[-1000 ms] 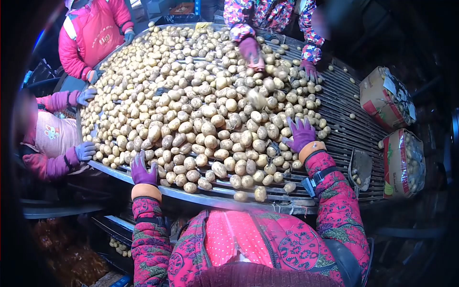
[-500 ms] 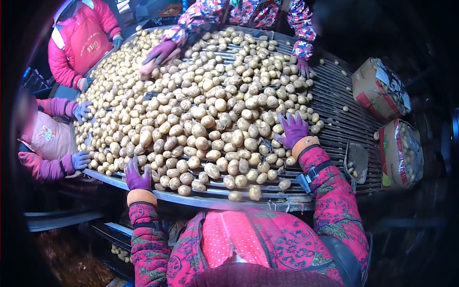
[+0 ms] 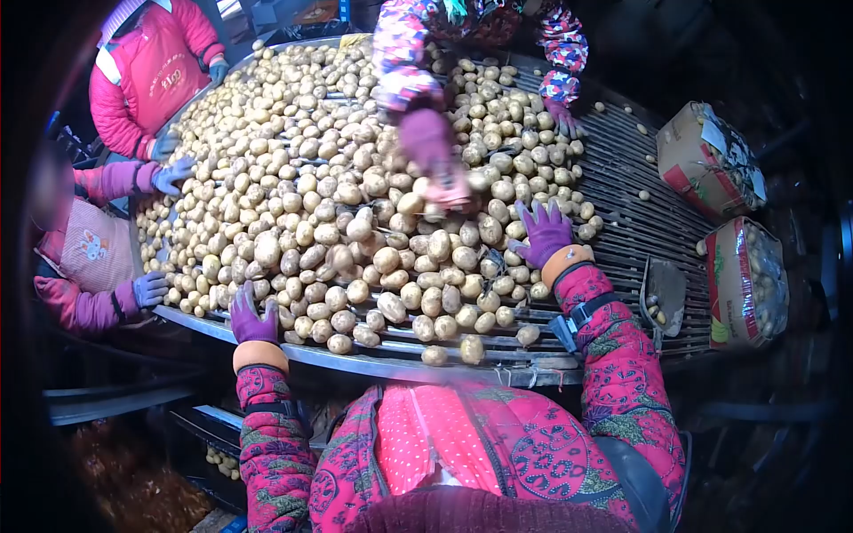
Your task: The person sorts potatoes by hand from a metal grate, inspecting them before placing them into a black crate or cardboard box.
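Your left hand (image 3: 251, 318) sits at 7 o'clock of the potatoes (image 3: 355, 213), fingers spread, gripping nothing. Your right hand (image 3: 544, 233) is at 4 o'clock, fingers splayed open on potatoes at the pile's edge on the table (image 3: 641, 213).

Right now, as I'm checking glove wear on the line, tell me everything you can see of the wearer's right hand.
The right hand wears a purple glove with an orange cuff at the wrist. It lies palm down, fingers spread, gripping nothing, on the right edge of the potatoes, beside bare metal bars. A red patterned sleeve covers the arm.
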{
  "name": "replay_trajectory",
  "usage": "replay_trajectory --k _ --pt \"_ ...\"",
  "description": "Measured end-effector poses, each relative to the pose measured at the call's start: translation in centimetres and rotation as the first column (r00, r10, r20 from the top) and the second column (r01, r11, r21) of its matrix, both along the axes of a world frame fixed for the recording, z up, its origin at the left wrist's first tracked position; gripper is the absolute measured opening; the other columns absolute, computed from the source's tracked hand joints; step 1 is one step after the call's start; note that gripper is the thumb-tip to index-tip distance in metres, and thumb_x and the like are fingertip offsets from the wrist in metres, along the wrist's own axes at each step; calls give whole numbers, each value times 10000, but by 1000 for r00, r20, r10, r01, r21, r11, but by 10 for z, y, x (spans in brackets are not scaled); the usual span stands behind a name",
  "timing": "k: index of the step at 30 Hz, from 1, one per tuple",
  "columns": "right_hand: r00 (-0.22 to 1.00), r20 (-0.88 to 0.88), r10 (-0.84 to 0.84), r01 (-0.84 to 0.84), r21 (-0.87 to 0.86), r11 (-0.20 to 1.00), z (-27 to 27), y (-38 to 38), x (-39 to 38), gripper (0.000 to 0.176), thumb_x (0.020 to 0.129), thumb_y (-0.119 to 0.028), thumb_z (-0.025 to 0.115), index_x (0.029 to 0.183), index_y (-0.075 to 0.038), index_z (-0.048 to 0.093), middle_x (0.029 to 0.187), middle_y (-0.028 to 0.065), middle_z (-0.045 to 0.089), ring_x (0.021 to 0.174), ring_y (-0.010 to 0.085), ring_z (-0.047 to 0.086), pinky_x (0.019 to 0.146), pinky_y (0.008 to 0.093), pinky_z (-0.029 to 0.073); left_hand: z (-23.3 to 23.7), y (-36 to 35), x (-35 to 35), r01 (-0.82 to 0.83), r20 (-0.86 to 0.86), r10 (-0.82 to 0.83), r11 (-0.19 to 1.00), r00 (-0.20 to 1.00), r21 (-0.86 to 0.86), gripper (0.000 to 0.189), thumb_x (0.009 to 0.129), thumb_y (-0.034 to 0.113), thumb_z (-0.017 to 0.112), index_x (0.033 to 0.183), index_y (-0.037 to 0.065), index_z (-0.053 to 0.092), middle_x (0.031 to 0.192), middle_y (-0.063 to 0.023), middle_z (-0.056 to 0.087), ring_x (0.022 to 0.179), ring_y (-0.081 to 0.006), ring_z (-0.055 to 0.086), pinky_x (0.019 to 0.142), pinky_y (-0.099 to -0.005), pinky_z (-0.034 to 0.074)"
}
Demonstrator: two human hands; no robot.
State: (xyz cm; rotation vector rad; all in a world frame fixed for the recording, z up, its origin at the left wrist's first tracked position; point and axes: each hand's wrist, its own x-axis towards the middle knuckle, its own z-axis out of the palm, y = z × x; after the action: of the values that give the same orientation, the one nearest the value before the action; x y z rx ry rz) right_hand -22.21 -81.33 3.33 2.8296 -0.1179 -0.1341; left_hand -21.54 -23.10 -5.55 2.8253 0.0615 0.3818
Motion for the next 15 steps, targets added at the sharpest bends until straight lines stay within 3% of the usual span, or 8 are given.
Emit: replay_trajectory --k 3,6,15 --pt "999 -53 -14 14 2 1000 -2 -1 1 862 794 -625 588 1511 -274 263 1472 108 379 1329 349 355 1014 594 322 -2 1 0 6 5 -6 1000 1000 4 701 792 305 721 1410 123 445 1383 -155 490 1298 -367 422 1105 -479 328" --pt "999 23 24 -25 34 999 -4 1 -1 835 813 -597 579 1509 -256 271 1416 106 433 1284 319 410 1016 563 335 -1 1 0 10 6 -10 1000 1000 4 704 792 308 722 1411 123 442 1387 -156 488 1301 -369 419 1107 -479 327" --pt "999 -11 37 -37 48 998 -4 3 0 856 829 -578 576 1521 -203 240 1423 118 427 1292 338 416 1051 536 320 -1 0 1 1 8 -1 1000 1000 2 702 786 303 729 1405 122 450 1381 -157 490 1308 -368 409 1100 -479 333"
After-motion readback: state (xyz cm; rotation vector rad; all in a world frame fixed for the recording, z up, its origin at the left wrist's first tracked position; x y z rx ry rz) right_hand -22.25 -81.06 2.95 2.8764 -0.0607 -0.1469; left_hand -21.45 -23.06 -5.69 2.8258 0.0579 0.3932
